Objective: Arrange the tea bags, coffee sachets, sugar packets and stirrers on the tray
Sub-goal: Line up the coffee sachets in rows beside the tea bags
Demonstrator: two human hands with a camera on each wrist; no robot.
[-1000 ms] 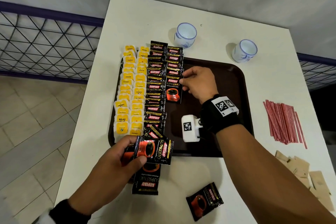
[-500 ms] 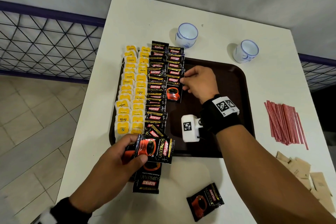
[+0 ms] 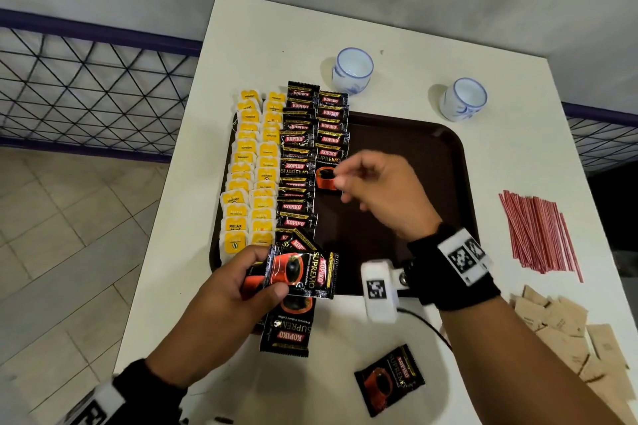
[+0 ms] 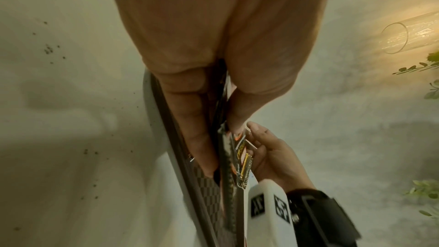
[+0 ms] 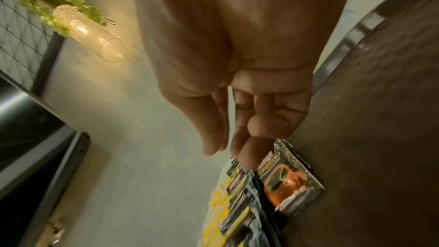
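In the head view we see the brown tray in the middle of the frame, on the white table. Yellow tea bags fill two rows at its left side, and black coffee sachets fill rows beside them. Our right hand hovers over the tray with loose, half-bent fingers, and it holds nothing. Our left hand, low in the frame, pinches a small bunch of sachets. One loose sachet lies at the bottom. The red stirrers and the brown sugar packets wait at the right, off the tray. In the left wrist view, our thumb and fingers squeeze the bunch from both sides, in the middle of the frame. In the right wrist view, the hand is empty, and the newest sachet lies flat on the tray at the lower right. We think the bunch could slip and fall on the neat rows if we loosen our pinch. A bump could also push the rows crooked.
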